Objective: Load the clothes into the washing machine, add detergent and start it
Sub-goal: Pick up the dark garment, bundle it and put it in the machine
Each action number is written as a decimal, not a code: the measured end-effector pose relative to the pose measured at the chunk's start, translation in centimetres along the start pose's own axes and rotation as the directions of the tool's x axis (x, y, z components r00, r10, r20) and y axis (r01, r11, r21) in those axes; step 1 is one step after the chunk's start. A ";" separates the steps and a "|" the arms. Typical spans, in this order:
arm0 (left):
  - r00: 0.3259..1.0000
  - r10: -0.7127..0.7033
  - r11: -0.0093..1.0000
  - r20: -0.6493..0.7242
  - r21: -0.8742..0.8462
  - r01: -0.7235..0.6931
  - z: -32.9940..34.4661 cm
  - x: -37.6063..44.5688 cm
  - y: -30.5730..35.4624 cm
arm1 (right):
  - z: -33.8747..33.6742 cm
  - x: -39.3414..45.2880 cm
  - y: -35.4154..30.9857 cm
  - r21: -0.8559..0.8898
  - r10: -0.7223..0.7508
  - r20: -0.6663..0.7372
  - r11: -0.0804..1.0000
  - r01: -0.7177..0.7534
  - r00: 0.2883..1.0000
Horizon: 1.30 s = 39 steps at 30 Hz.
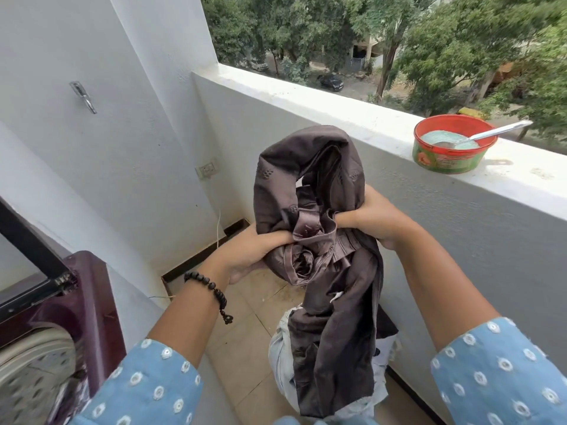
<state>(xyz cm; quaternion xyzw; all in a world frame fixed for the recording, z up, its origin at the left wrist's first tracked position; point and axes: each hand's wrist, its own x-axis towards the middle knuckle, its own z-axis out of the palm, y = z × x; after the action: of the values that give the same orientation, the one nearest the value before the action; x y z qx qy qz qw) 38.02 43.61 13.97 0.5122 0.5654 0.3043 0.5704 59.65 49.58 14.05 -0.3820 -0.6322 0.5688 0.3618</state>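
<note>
Watching the head cam feed rn. Red-rimmed tub [451, 148] w/ a green printed side sits on the balcony ledge [306, 99], upper right, holding pale blue-green detergent powder [445, 138] and a metal spoon [491, 133] w/ its handle poking out past the rim. The label has some picture on it but I can't read any text.

Washing machine [55, 326] is at lower left, maroon body, lid up, perforated drum [33, 369] visible, can't tell if anything's inside it.

Both hands are clenched on a dark brown garment [313, 228], bunched up at chest height over the tiled floor [245, 332]. Left hand [248, 253] grips the wad from the left, right hand [377, 216] from the right w/ fingers dug into the folds. The rest of it hangs down over a pile of pale clothes [282, 357] on the floor btwn me and the balcony wall, well apart from the machine.

Black bead bracelet [211, 286] on the left wrist. A tap [82, 96] and a wall socket [208, 170] are on the white wall behind. Trees and a parked car [330, 81] are below.
</note>
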 end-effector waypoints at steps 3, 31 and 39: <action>0.984 -0.045 0.997 0.174 0.067 0.033 -1.2 -0.8 -0.7 | -0.4 -0.1 0.1 0.003 0.010 0.019 1.000 -0.010 1.000; 0.937 0.337 0.933 -0.088 0.162 -0.320 1.9 1.4 0.0 | 0.9 1.3 -2.7 -0.255 -0.106 -0.024 0.962 0.096 0.994; 0.824 0.427 0.879 -0.373 -0.043 -0.474 -0.4 1.9 0.9 | -1.9 0.4 0.0 0.034 0.009 0.210 0.999 -0.017 0.978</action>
<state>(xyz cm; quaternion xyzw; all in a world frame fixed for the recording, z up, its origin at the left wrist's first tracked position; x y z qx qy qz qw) 38.22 45.77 14.26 0.5290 0.4993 0.5543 0.4045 61.20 50.81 14.21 -0.3173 -0.6541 0.6195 0.2962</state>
